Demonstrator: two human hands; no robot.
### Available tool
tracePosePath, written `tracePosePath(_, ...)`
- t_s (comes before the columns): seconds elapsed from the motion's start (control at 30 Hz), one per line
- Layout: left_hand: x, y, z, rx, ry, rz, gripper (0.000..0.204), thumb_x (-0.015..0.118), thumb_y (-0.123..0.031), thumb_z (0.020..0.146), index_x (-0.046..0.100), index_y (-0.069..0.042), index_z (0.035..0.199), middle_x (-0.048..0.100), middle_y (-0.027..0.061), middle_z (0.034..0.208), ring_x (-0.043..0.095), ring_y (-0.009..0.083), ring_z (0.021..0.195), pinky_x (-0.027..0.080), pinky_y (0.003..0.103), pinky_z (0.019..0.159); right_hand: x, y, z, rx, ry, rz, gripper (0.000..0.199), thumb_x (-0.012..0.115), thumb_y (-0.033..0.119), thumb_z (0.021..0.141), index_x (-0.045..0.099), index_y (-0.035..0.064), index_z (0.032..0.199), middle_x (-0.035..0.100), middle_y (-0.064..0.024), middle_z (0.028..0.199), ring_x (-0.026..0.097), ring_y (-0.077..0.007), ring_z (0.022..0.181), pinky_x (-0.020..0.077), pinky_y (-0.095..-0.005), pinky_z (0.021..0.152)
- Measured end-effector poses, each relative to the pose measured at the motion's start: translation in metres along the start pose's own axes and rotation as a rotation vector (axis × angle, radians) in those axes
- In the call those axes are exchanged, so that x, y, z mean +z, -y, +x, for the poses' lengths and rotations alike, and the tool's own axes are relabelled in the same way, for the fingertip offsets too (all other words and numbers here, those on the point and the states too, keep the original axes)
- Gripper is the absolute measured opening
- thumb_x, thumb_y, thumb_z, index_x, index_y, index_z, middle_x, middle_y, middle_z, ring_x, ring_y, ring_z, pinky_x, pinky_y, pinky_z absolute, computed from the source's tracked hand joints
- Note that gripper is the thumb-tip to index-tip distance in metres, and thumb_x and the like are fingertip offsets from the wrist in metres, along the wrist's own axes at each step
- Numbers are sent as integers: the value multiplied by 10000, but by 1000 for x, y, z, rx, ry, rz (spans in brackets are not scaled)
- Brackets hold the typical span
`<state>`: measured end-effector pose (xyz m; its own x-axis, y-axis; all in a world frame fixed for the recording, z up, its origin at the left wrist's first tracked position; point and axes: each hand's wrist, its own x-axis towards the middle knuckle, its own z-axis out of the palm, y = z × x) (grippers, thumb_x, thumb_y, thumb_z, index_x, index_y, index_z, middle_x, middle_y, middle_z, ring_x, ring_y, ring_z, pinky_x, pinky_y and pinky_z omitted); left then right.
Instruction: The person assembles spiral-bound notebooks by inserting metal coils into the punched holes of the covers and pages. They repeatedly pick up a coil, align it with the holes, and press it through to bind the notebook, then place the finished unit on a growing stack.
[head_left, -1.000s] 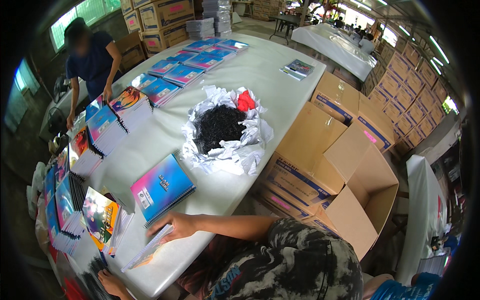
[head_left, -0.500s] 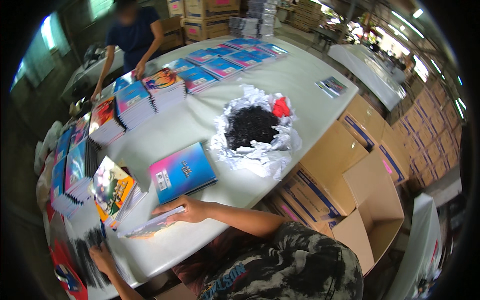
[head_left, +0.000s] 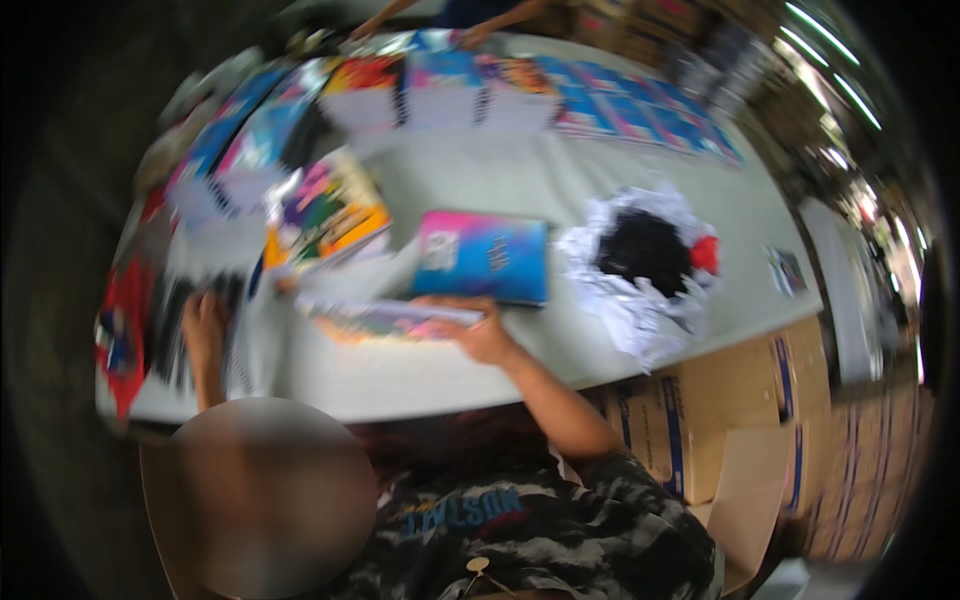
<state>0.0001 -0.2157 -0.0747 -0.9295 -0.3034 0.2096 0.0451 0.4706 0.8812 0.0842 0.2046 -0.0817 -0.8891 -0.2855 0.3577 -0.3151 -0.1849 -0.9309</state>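
My right hand [head_left: 485, 332] grips one end of a notebook [head_left: 385, 322], tilted nearly edge-on above the table's near side. Fingers of my left hand [head_left: 203, 325] lie over a bunch of thin black plastic binding coils [head_left: 172, 325] at the table's left; blur hides whether they pinch one. Just beyond the held notebook lies a blue and pink spiral notebook [head_left: 482, 258]. Left of that, a small stack of notebooks with a yellow and green cover [head_left: 335, 212] sits slightly skewed. A blue pen-like object [head_left: 256, 276] is beside the coils.
Tall notebook stacks [head_left: 440, 95] line the far and left sides. Crumpled white paper [head_left: 620, 318] surrounds a black heap [head_left: 642, 252], with a red scrap [head_left: 705, 255]. Red packaging [head_left: 125, 335] lies far left. Cardboard boxes [head_left: 725, 400] stand right. Another person's hand [head_left: 475, 38] works across the table.
The head view has swung, so the table sits more level and its items appear shifted. My right hand still holds the notebook; my left hand stays at the coils.
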Motion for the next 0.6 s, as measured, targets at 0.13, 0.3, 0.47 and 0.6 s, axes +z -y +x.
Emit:
tracePosePath(0.13, 34, -83, -46, 98, 180, -142, 251, 435, -211, 892, 558, -2, 958, 529, 5, 767, 413, 94, 681, 356, 219, 623, 0, 6, -1, -44, -39, -43, 272, 587, -3, 831, 580, -23, 1102, 627, -90, 1054, 586, -136, 945, 468, -278, 855)
tracePosePath(0.3, 53, -106, -90, 136, 527, -123, 330, 444, -320, 925, 545, -14, 853, 515, 26, 720, 405, 110, 658, 366, 247, 618, 5, 5, 2, -14, -105, -134, 265, 626, -17, 791, 608, -29, 1055, 635, -96, 1030, 583, -121, 903, 451, -249, 835)
tracePosePath(0.47, 65, -95, -83, 169, 455, -59, 367, 470, -356, 920, 538, -19, 793, 505, 39, 680, 411, 120, 630, 384, 276, 593, 4, 6, 5, -11, -104, -113, 268, 631, -21, 789, 609, -36, 1055, 636, -95, 1020, 580, -115, 887, 454, -241, 820)
tracePosePath(0.6, 68, -102, -75, 47, 496, -157, 462, 452, -421, 917, 536, -3, 740, 443, 18, 566, 382, 88, 525, 337, 231, 496, 2, 9, 6, -75, -60, -143, 249, 602, -53, 792, 618, -34, 1040, 641, -117, 1018, 597, -143, 900, 461, -250, 822)
